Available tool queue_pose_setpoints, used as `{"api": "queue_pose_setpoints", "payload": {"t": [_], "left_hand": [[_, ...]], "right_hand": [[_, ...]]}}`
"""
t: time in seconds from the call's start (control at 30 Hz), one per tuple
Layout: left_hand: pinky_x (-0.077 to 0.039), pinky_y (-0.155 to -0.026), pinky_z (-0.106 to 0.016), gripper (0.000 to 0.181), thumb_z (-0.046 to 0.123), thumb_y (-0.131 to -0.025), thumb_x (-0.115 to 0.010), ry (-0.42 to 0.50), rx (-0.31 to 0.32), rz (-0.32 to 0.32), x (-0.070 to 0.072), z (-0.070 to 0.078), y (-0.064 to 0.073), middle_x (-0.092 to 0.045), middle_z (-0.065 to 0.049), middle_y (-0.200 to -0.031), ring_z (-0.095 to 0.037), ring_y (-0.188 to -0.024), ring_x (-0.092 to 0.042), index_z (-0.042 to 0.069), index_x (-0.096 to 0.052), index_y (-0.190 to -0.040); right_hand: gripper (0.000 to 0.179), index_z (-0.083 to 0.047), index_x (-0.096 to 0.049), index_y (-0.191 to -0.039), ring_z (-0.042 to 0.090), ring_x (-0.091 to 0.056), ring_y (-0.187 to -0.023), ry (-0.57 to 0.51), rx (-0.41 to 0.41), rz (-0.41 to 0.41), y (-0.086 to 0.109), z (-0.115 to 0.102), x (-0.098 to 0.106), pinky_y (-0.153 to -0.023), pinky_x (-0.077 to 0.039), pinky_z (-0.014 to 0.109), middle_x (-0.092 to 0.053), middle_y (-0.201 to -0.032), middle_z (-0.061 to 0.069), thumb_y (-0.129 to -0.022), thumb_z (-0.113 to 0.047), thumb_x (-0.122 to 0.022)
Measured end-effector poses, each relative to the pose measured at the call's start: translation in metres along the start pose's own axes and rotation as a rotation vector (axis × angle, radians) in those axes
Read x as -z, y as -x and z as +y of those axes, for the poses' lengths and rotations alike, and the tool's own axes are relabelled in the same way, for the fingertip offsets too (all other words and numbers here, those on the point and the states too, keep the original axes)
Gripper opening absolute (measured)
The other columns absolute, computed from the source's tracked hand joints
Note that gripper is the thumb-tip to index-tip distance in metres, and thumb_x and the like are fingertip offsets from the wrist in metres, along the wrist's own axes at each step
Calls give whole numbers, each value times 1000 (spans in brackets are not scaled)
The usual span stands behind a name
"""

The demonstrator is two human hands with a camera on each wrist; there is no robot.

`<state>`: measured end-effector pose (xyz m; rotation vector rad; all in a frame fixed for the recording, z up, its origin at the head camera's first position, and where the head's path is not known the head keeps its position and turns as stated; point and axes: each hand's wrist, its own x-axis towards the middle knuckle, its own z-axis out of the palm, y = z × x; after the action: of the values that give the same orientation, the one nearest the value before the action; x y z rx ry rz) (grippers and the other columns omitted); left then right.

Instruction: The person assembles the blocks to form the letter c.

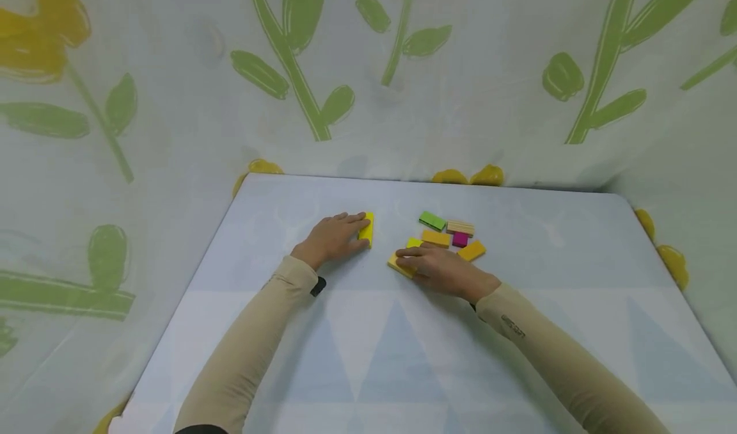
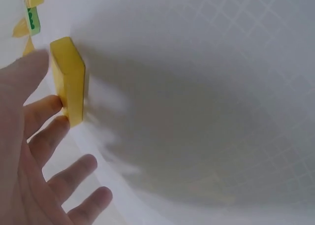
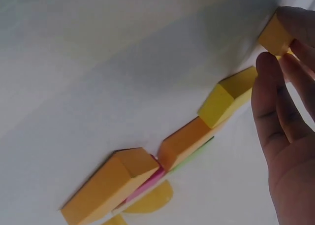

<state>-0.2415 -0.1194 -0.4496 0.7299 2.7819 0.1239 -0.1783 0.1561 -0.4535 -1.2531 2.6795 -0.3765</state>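
On the left, a bright yellow block (image 1: 369, 232) lies lengthwise away from me. My left hand (image 1: 331, 235) is beside it, with fingertips reaching onto the block. In the left wrist view the index and middle fingertips meet the far part of this yellow block (image 2: 74, 82), and the thumb is close to its near end. The other fingers are spread. Farther right, my right hand (image 1: 440, 271) pinches a light orange block (image 1: 398, 265) low over the table. The right wrist view shows this light orange block (image 3: 274, 36) between thumb and fingers.
Just beyond my right hand lie another yellow block (image 1: 413, 242), one orange block (image 1: 435, 239) and a second orange block (image 1: 472, 251). A magenta block (image 1: 460, 239), a striped wood-coloured block (image 1: 460, 227) and a green block (image 1: 432, 221) are behind. Patterned fabric hangs behind the table.
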Motion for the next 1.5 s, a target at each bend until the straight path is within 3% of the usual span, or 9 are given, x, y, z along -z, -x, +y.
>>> {"api": "queue_pose_setpoints", "payload": {"t": [0.23, 0.53, 0.73, 1.0, 1.27, 1.5], "left_hand": [[-29, -119, -51, 52, 36, -107, -49, -31, -15, -4, 4, -2, -4, -38, 0, -161, -34, -146, -36, 18, -43, -156], [-27, -120, -48, 52, 34, -104, -58, 90, -27, 37, 4, -3, -5, -43, -2, -158, -32, -146, -36, 16, -49, -151], [-29, -119, -47, 52, 34, -103, -58, 110, -34, 45, 3, -3, -4, -43, -3, -158, -29, -146, -38, 15, -50, -151], [-30, -119, -47, 52, 34, -103, -60, 130, -19, 31, 4, -3, -6, -43, -3, -158, -27, -146, -38, 15, -51, -150], [-29, -119, -49, 52, 35, -103, -60, 141, -6, 21, 2, -4, -7, -41, -2, -159, -27, -147, -37, 16, -50, -151], [-31, -118, -49, 52, 34, -103, -60, 140, -27, 26, 4, -5, -6, -42, -4, -159, -28, -146, -38, 15, -50, -151]], "right_hand": [[49, -10, -64, -138, 27, -54, -133, -34, -6, -19, -6, -3, 1, -110, -43, 46, -59, -144, 5, -92, -15, -77], [47, -11, -65, -137, 22, -55, -133, -62, 17, -19, -13, 0, -3, -113, -40, 45, -59, -144, 3, -92, -16, -76], [44, -11, -67, -135, 22, -56, -131, -104, 16, -19, -19, -2, -4, -110, -44, 40, -59, -144, 3, -91, -16, -77], [44, -8, -66, -134, 21, -56, -132, -120, 67, 13, -30, -10, -9, -115, -38, 44, -60, -142, 6, -92, -14, -75], [44, -9, -68, -133, 25, -59, -126, -122, 56, 17, -42, -16, -10, -105, -48, 36, -62, -140, 6, -90, -15, -77], [45, -9, -68, -132, 25, -60, -125, -111, 31, 30, -50, -17, -12, -104, -49, 34, -62, -140, 6, -89, -17, -78]]}}
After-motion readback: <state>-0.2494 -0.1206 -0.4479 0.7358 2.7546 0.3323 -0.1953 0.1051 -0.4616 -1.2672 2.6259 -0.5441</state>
